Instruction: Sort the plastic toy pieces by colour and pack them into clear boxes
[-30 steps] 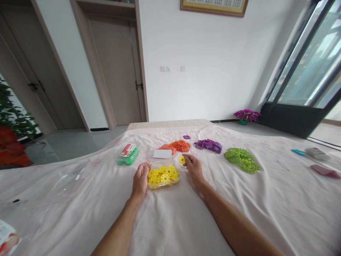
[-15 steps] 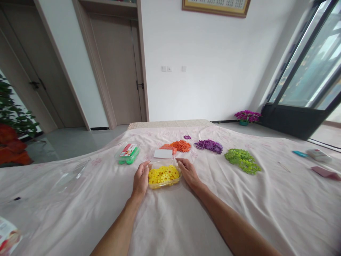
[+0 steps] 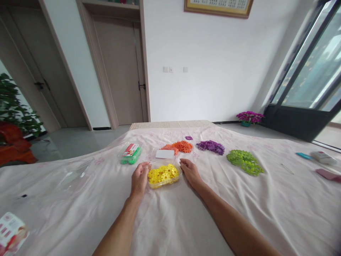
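A clear plastic box (image 3: 164,184) with its lid flipped back holds many yellow flower-shaped pieces (image 3: 163,174). My left hand (image 3: 140,177) grips the box's left side, fingers at the rim and thumb along the near side. On the opposite side, my right hand (image 3: 190,172) is held beside the rim with its fingers loosely bent and parted; whether the fingertips touch the box is hard to make out. The raised lid carries a white label (image 3: 164,154). Just behind it lies a heap of orange pieces (image 3: 182,146).
A closed box of green pieces (image 3: 130,154) stands to the left. Purple pieces (image 3: 211,147) and light-green pieces (image 3: 244,161) lie in heaps on the right. Clear packaging (image 3: 77,174) and a printed label (image 3: 12,233) are at the left; a blue object (image 3: 303,155) lies far right.
My right hand has shifted slightly right, away from the box's rim. My left hand stays at the left side. The camera view has turned slightly.
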{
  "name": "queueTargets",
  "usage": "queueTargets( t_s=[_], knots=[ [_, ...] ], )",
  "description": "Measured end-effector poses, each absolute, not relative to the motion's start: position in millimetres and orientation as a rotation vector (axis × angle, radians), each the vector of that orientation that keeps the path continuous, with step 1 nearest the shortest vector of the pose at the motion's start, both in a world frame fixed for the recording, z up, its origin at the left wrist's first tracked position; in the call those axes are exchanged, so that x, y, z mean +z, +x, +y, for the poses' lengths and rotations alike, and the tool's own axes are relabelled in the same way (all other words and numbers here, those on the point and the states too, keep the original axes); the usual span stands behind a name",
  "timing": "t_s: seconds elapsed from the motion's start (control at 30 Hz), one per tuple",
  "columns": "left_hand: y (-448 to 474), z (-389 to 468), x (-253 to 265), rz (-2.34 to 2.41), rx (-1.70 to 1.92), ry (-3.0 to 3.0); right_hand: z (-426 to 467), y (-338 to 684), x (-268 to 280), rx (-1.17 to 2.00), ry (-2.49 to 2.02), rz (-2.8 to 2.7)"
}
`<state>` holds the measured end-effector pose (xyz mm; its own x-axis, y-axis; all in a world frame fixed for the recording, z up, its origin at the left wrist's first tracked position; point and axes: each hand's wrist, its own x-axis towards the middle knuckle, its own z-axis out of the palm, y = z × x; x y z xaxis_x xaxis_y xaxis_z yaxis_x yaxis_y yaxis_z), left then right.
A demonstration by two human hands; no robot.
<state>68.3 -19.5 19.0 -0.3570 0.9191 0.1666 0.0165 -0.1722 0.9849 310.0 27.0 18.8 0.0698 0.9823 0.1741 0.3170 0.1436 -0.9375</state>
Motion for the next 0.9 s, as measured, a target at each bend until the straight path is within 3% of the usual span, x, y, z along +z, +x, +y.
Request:
queueTargets(
  t_s=[0.27,0.5,0.9],
  knots=[
    [67,-18,20,1.288,1.553,1.088,57,311,20,1.098,-1.461,-1.406],
    [67,-19,21,1.261,1.571,1.108,81,305,23,1.087,-1.606,-1.385],
    [68,-22,24,1.260,1.543,1.131,76,313,31,1.249,-1.375,-1.237]
  ],
)
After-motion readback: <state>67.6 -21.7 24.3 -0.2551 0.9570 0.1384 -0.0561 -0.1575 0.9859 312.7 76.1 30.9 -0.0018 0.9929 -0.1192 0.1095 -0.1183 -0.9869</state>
